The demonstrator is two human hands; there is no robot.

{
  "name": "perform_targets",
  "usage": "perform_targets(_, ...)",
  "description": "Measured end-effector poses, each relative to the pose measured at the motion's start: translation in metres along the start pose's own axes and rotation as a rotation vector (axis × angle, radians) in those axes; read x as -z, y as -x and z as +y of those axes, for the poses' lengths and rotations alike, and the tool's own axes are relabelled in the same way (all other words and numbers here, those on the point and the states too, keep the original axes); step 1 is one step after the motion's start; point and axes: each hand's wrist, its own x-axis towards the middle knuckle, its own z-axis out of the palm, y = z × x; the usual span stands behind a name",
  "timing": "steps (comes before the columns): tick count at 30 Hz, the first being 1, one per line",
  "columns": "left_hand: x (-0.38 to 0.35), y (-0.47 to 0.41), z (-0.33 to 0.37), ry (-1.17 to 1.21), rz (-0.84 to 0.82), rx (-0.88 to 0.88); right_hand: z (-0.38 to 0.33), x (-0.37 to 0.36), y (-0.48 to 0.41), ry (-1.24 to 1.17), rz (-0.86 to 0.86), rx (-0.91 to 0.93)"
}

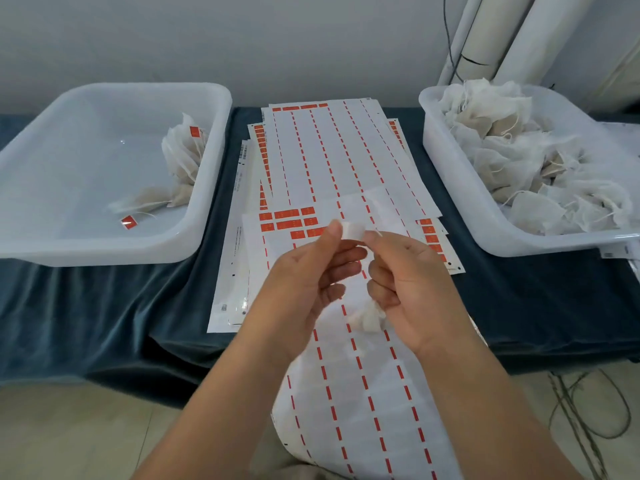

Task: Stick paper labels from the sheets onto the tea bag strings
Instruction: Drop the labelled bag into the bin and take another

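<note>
Left fingers (334,231): thumb and forefinger closed together on the left edge of a small white label (353,232); the other 3 fingers are loosely bent below.
Right fingers (373,239): thumb and forefinger pressed together at the label's right edge, where a short end of thin string (378,232) pokes out; the lower fingers are curled round a white tea bag (367,319) against the palm.
Hands: left hand (308,275) and right hand (412,282) are raised side by side, nearly touching, above the paper.
Label sheets (329,150): a fanned stack in the middle of the table, mostly peeled to white with red dashed lines; a few red labels are left near the hands.
Hanging sheet (363,393): 1 peeled sheet droops over the table's front edge, under the forearms.
Left tray (214,109): clear plastic, holding a few labelled tea bags (180,157) with red tags.
Right tray (450,188): clear plastic, heaped with unlabelled tea bags (519,150).
Table cloth (86,306): dark blue, under both trays.
Far right: pale pipes (502,36) against the wall, cables (588,410) on the floor.
</note>
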Motion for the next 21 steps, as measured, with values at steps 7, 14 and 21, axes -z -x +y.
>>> perform_targets(7,-0.016,0.010,-0.005,0.409,0.059,0.050,0.001,-0.005,0.006,0.067,0.034,0.036)
perform_targets(14,-0.023,0.008,-0.004,0.549,0.265,-0.095,-0.004,0.000,0.020,0.401,-0.003,0.058)
perform_targets(21,-0.039,0.007,-0.016,0.417,0.128,-0.194,-0.039,0.004,0.039,1.118,-0.188,0.362)
